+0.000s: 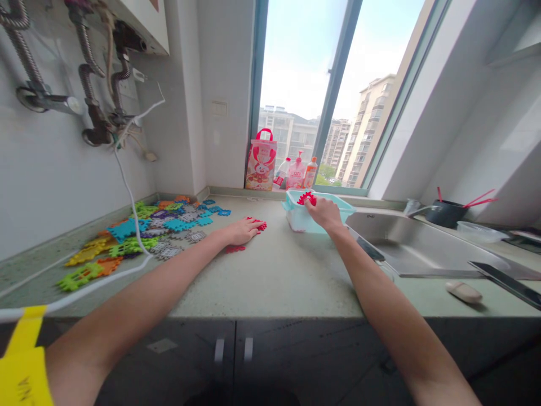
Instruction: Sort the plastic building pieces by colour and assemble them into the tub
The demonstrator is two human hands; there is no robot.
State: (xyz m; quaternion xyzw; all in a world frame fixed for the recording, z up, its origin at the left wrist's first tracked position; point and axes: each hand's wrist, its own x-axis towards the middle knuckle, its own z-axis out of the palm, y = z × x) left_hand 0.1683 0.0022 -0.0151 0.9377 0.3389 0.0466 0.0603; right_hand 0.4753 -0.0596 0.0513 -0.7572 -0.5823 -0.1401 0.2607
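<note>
My right hand (pixel 324 212) is closed round a red plastic building piece (pixel 306 198) and holds it over the rim of a light blue tub (pixel 346 207) on the counter. My left hand (pixel 243 230) lies palm down on the counter with its fingers over another red piece (pixel 261 225). A further red piece (pixel 234 248) lies just in front of that hand. A scatter of several coloured pieces (pixel 164 228), blue, green, orange, yellow and grey, covers the counter to the left.
A steel sink (pixel 422 248) sits right of the tub, with a dark pot of red chopsticks (pixel 450 213) behind it. A knife (pixel 505 279) and a pale bar (pixel 464 291) lie at the right. Bottles and a red bag (pixel 261 160) stand on the window sill. A white cable (pixel 127 192) hangs from wall pipes.
</note>
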